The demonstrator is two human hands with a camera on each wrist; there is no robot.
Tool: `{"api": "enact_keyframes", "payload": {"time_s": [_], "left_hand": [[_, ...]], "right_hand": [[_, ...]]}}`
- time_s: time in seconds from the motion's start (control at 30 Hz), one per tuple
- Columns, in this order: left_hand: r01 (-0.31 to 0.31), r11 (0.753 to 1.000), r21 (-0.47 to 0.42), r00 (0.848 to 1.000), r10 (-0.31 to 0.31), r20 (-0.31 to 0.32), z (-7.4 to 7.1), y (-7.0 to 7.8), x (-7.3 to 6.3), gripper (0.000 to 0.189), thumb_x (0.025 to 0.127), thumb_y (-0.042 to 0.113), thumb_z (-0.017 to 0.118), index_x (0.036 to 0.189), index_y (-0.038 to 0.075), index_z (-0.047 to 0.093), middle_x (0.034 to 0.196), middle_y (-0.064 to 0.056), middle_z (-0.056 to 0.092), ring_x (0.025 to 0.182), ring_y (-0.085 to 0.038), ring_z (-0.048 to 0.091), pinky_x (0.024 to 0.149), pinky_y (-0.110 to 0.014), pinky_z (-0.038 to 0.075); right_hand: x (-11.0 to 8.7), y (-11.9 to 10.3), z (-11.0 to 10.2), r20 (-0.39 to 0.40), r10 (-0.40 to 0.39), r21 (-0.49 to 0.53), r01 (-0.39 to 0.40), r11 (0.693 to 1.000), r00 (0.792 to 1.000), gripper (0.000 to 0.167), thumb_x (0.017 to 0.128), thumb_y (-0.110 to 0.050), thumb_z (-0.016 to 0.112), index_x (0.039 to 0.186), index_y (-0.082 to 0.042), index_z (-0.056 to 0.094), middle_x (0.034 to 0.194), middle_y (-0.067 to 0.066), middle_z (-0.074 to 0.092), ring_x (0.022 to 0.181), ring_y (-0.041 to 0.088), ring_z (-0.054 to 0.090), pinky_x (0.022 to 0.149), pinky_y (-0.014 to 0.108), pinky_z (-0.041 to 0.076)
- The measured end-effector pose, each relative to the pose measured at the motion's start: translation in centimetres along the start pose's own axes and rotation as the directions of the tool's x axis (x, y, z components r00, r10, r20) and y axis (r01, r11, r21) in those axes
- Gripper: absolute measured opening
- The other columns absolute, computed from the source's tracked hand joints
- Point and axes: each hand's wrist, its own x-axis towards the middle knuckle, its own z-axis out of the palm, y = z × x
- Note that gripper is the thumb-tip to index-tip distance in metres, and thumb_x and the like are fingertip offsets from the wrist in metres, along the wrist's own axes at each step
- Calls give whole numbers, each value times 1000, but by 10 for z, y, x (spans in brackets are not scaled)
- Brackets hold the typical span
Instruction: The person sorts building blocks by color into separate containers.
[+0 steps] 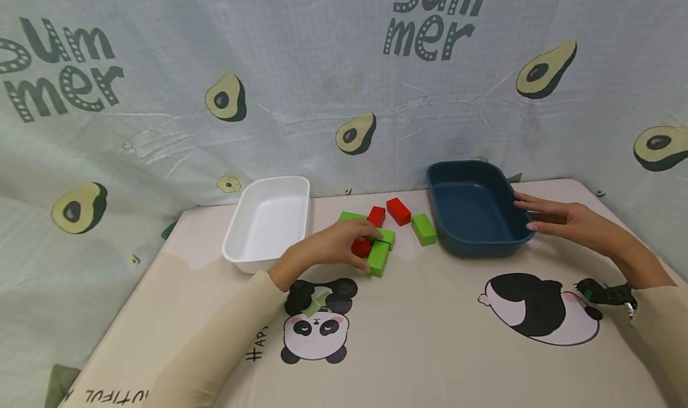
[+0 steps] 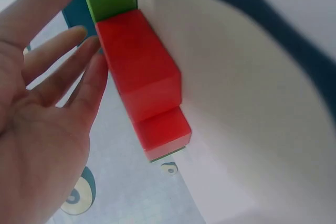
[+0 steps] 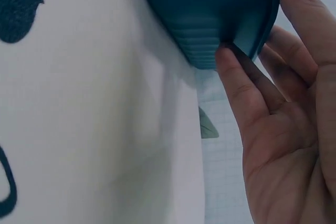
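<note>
Evidently the work in hand is taking up the smooth, oblong green blocks (image 1: 378,258) and red blocks (image 1: 398,211), which lie loosely clustered on the pale table (image 1: 419,336), between two tubs. The left hand (image 1: 335,244) is over the near side of the cluster, thumb and fingers spread, holding no block that shows; whether a fingertip touches one I cannot tell. The next move seems to call for narrowing thumb and fingers on a single block without nudging its neighbours. Seven blocks can be counted, four green and three red, though the hand may hide more. Outward from them stand two tubs: one rounded rectangular white plastic tub (image 1: 276,217) to the left, one deeper-coloured dark blue tub (image 1: 478,249) to the right. The right hand (image 1: 572,220) rests its extended fingers against the dark blue tub's right side, at the rim and outer wall, perhaps to steady it. Two panda prints mark the table's near part, and five large avocado prints show on the cloth backdrop (image 1: 301,49) behind.
</note>
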Motion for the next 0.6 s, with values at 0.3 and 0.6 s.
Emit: {"api": "enact_keyframes", "payload": {"time_s": [0.3,0.6], "left_hand": [[-18,1000,23,998,17,69,-3,-5,10,53,79,29,90,125,9,70,129,-6,59,121,-21,54,103,-28,50],[-69,997,25,987,64,149,-2,7,14,55,79,28,89,127,10,67,126,-4,63,113,-20,55,96,-26,52]], "right_hand": [[2,-2,1,19,3,-20,-2,1000,1000,53,100,-21,67,150,-14,52,162,-3,37,130,-25,28,89,-1,38],[3,0,0,19,9,-52,-8,999,1000,53,100,-23,67,151,-17,52,163,-2,36,129,-26,28,88,-2,36]]}}
